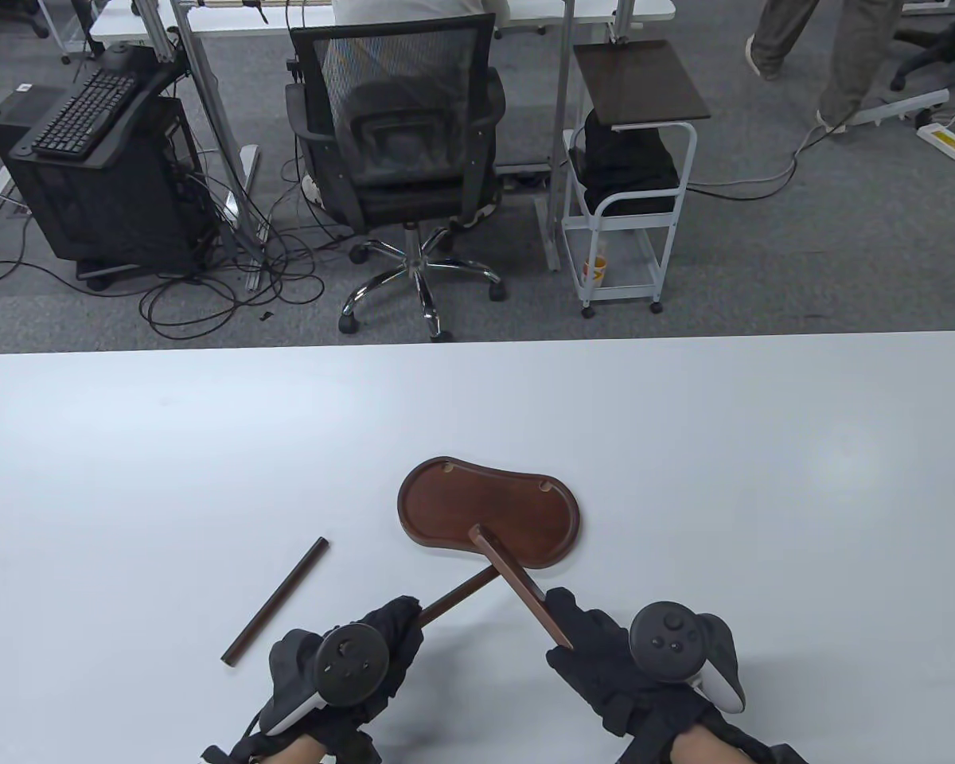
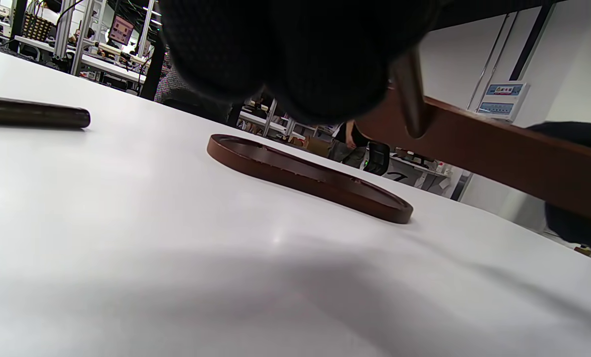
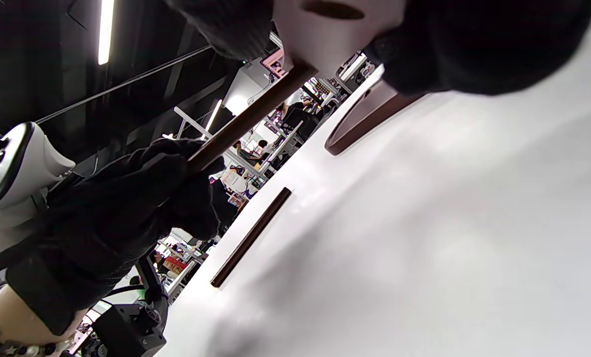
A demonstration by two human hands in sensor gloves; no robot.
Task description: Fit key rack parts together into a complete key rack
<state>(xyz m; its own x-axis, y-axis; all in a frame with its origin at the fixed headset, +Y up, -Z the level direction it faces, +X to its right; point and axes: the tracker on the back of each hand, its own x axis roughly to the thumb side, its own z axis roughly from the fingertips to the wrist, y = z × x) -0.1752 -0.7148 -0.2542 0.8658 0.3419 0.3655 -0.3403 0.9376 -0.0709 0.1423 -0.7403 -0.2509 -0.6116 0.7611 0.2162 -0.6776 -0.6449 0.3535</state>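
A dark wooden oval base tray (image 1: pixel 446 497) lies flat at the table's front middle; it also shows in the left wrist view (image 2: pixel 305 178) and the right wrist view (image 3: pixel 360 124). My right hand (image 1: pixel 597 645) grips a flat wooden crossbar (image 1: pixel 517 577) held above the tray's near edge. My left hand (image 1: pixel 382 637) grips a round wooden rod (image 1: pixel 458 595) whose far end meets the crossbar's underside. In the left wrist view the rod tip (image 2: pixel 409 99) sits against the crossbar (image 2: pixel 498 153). A second rod (image 1: pixel 276 601) lies loose on the table to the left.
The white table (image 1: pixel 764 477) spreads wide on both sides of the parts. Beyond its far edge are an office chair (image 1: pixel 402 151), a small white cart (image 1: pixel 629 175) and a computer tower (image 1: pixel 95 175) on the floor.
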